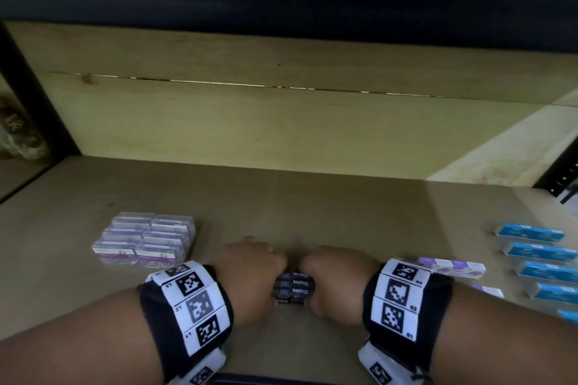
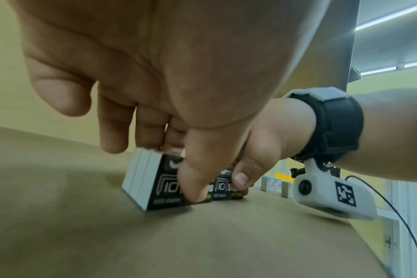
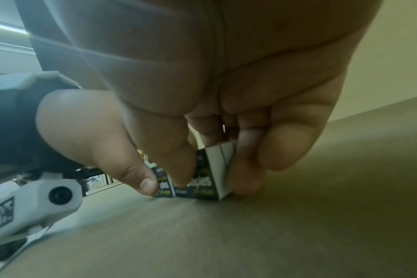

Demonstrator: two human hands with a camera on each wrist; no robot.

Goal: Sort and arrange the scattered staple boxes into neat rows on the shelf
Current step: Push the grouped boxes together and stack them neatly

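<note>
A small group of black staple boxes [image 1: 295,287] printed "Staples" rests on the shelf board [image 1: 281,206] between both my hands. My left hand [image 1: 250,275] pinches the left end of the black boxes [image 2: 155,184], thumb in front and fingers behind. My right hand [image 1: 337,278] pinches the right end of the black boxes [image 3: 202,182] the same way. Both thumbs press the front faces. The white side flaps of the end boxes show in the wrist views.
A block of purple-and-clear staple boxes [image 1: 145,241] sits to the left. Blue boxes [image 1: 538,253] lie in a column at the right, with purple-white boxes [image 1: 453,267] beside my right wrist. The wooden back panel [image 1: 281,122] stands behind.
</note>
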